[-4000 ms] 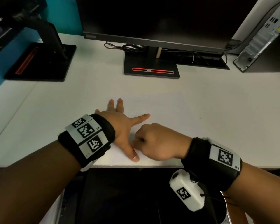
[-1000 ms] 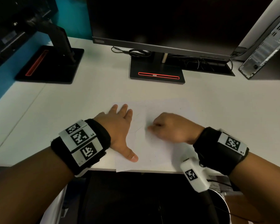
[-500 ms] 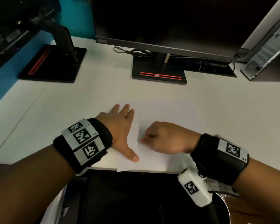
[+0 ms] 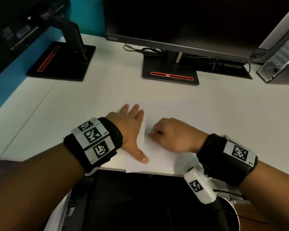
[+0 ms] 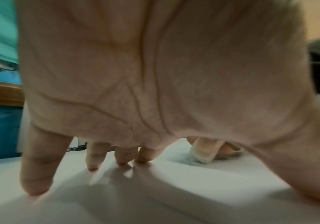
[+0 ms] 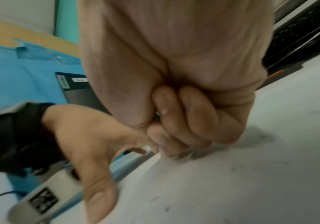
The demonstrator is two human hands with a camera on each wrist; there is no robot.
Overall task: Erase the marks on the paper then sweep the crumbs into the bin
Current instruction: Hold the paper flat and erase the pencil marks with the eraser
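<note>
Right hand (image 4: 173,135) curled on eraser (image 5: 201,153), now rubbing nearer left hand (image 4: 132,130), flat on paper (image 4: 158,157). Marks fading; crumbs next.

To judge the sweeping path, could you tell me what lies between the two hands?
Only bare paper lies between the left hand and right hand, as the head view shows.

The paper (image 4: 158,157) is thin, matt and white on the smooth, matt desk (image 4: 73,114). Black cloth wristbands (image 4: 113,135) carry printed plastic tags. The monitor base (image 4: 169,67) is matt black.
</note>
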